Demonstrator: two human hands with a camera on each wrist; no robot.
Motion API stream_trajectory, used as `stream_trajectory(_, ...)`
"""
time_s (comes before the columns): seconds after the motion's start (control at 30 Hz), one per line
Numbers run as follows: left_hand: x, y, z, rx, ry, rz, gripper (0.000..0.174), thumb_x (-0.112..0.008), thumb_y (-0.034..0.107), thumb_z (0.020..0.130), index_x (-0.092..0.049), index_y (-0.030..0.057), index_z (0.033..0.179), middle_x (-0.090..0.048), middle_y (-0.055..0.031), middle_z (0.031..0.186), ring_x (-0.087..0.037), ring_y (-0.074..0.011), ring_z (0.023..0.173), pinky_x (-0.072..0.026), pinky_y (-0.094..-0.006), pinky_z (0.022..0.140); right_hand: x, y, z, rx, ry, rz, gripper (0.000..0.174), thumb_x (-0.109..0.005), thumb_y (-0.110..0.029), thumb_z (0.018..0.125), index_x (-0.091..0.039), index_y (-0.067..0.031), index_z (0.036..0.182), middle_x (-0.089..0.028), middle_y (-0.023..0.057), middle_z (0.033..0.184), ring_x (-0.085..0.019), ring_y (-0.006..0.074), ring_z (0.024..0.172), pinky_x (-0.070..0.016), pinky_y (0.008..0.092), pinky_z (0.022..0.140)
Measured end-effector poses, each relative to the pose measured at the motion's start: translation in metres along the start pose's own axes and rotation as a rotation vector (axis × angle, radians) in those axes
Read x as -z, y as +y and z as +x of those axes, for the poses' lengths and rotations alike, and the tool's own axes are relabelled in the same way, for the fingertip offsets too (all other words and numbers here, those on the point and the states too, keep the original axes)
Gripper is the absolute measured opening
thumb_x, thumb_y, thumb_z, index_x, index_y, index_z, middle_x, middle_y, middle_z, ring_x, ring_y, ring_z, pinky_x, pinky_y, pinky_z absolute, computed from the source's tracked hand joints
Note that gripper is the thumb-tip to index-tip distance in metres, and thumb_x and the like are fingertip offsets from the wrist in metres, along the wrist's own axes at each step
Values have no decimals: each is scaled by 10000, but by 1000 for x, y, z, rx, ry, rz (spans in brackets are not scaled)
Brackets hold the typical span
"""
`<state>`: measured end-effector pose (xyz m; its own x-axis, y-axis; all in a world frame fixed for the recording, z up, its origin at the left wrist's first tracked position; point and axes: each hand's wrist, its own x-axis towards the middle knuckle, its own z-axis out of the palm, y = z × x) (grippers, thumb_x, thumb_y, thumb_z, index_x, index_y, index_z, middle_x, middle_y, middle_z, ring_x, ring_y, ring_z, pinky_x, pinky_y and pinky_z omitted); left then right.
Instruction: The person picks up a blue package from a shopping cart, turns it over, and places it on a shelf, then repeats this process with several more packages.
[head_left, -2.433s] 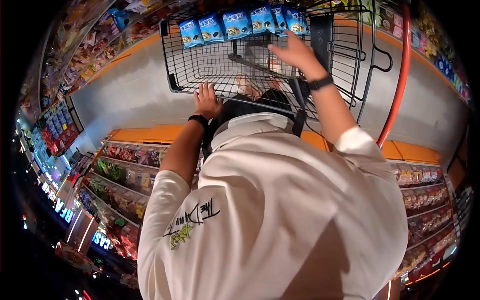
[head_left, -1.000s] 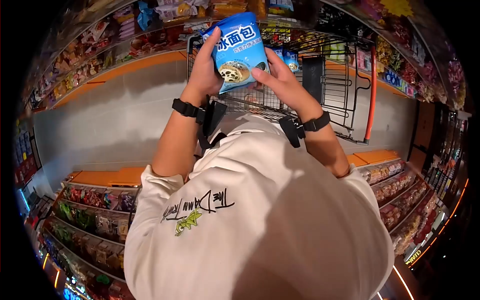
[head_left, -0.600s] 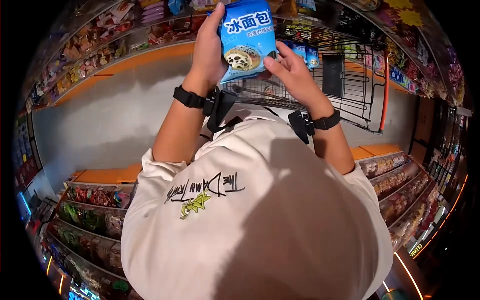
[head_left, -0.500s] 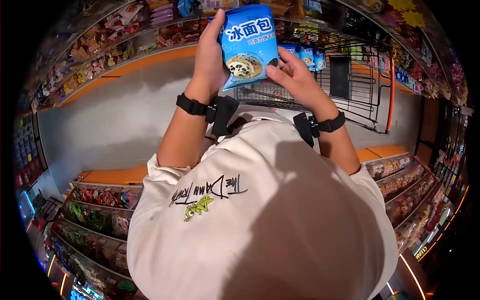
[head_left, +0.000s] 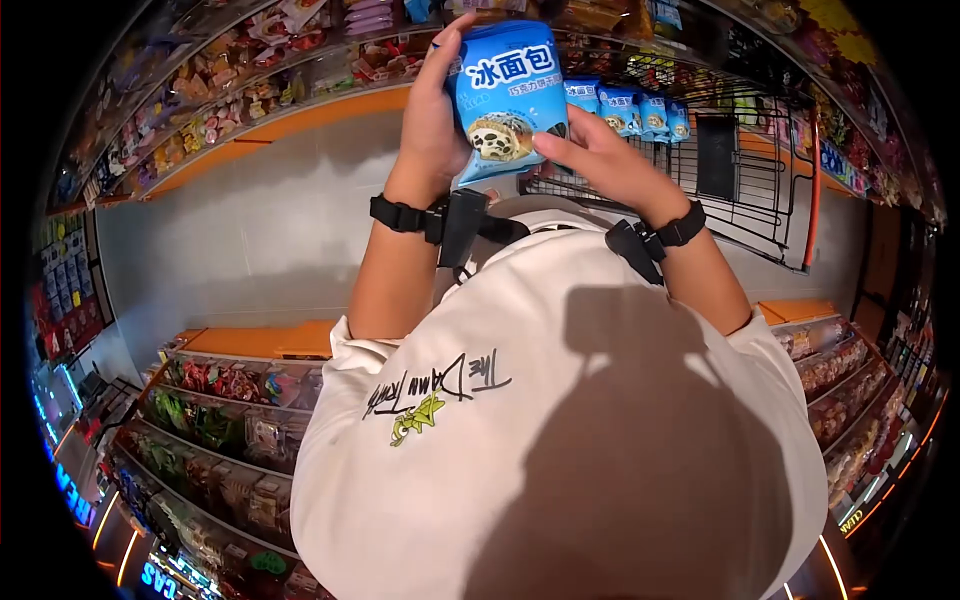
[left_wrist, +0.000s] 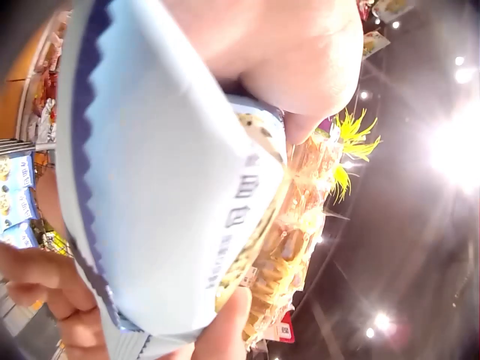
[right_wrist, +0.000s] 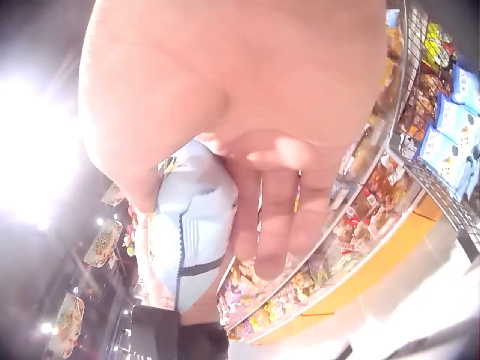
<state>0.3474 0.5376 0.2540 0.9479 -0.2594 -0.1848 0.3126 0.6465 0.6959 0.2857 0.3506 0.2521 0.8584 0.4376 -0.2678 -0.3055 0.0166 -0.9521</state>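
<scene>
I hold both forearms (head_left: 398, 275) out ahead, my left hand (head_left: 428, 130) reaching forward and my right hand (head_left: 615, 168) angled inward toward it, both gripping, right thumb (head_left: 556, 150) extended.

You are in a snack shop. You can see long shelves (head_left: 225, 385) packed with wrapped treats, a wire shopping cart (head_left: 745, 165) with blue snack packs (head_left: 620, 110), and bright glowing signs (head_left: 160, 578).

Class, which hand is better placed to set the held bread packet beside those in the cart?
Right hand, probably: it grips the bread packet on the side nearer the matching packets; left hand is farther.
</scene>
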Motion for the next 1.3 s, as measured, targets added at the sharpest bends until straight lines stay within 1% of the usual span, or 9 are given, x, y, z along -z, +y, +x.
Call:
stream_trajectory(0.03, 11, -2, 1, 35, -62, -60, 434, -529, 320, 1003, -470, 114, 1381, -568, -98, 1290, -604, -206, 1130, -525, -360, 939, 1, 2, 2, -10, 20, -12, 421, -645, -323, 962, -524, -14, 1221, -646, 74, 1077, -659, 152, 887, -535, 294, 760)
stream_trajectory(0.2, 22, -19, -11, 65, 20, 40, 612, -608, 223, 966, -307, 80, 1479, -515, -73, 1327, -548, -176, 1168, -465, -307, 933, 10, 8, 6, -43, 155, 35, 484, -657, -307, 951, -511, -5, 1300, -651, 77, 1080, -647, 143, 891, -547, 281, 732)
stream_trajectory(0.4, 2, -44, -13, 172, 11, 170, 540, -619, 188, 961, -382, 64, 1429, -558, 21, 1061, -504, -64, 840, -440, -242, 764, 30, 11, -14, -39, 291, -63, 577, -665, -364, 938, -496, 12, 1342, -639, 83, 1107, -619, 120, 910, -537, 271, 748)
stream_trajectory(0.53, -27, -66, -2, 128, -130, 249, 509, -658, 166, 944, -416, 78, 1383, -552, -5, 1237, -504, -51, 997, -407, -181, 730, 59, 6, -41, 27, 341, -160, 570, -663, -367, 938, -505, 16, 1330, -636, 85, 1080, -606, 114, 924, -530, 274, 764)
stream_trajectory(0.7, -96, -80, -14, 38, -274, 487, 682, -668, 137, 931, -296, 46, 1496, -508, -120, 1357, -497, -203, 1238, -425, -356, 1041, 108, -5, -96, 169, 268, -23, 612, -671, -313, 941, -417, -4, 1404, -614, 82, 1158, -603, 133, 977, -530, 282, 801)
stream_trajectory(0.8, -146, -99, -25, 11, -313, 592, 722, -685, 116, 916, -277, 49, 1507, -504, -123, 1364, -495, -206, 1237, -436, -357, 1026, 138, -14, -141, 219, 290, 51, 593, -665, -301, 946, -423, -1, 1397, -609, 84, 1173, -593, 134, 1008, -534, 286, 790)
stream_trajectory(0.97, -203, -144, -26, 179, -486, 716, 741, -691, 119, 917, -259, 28, 1512, -533, -145, 1331, -532, -218, 1194, -460, -366, 1004, 191, 3, -203, 268, 394, 35, 604, -671, -297, 939, -413, 0, 1397, -587, 102, 1241, -557, 162, 1127, -452, 317, 981)
stream_trajectory(1.07, -229, -184, -27, 193, -490, 689, 739, -690, 123, 922, -255, 20, 1511, -530, -146, 1341, -529, -216, 1201, -457, -357, 1006, 214, 10, -238, 289, 442, 76, 619, -673, -300, 935, -403, 5, 1403, -581, 104, 1254, -555, 170, 1142, -455, 318, 980)
stream_trajectory(1.3, -283, -267, -29, 169, -520, 685, 875, -659, 101, 939, -60, 53, 1576, -478, -220, 1408, -580, -225, 1137, -530, -342, 862, 274, 23, -324, 308, 439, -40, 823, -717, -255, 897, -240, 3, 1516, -485, 137, 1388, -476, 203, 1273, -403, 343, 1060)
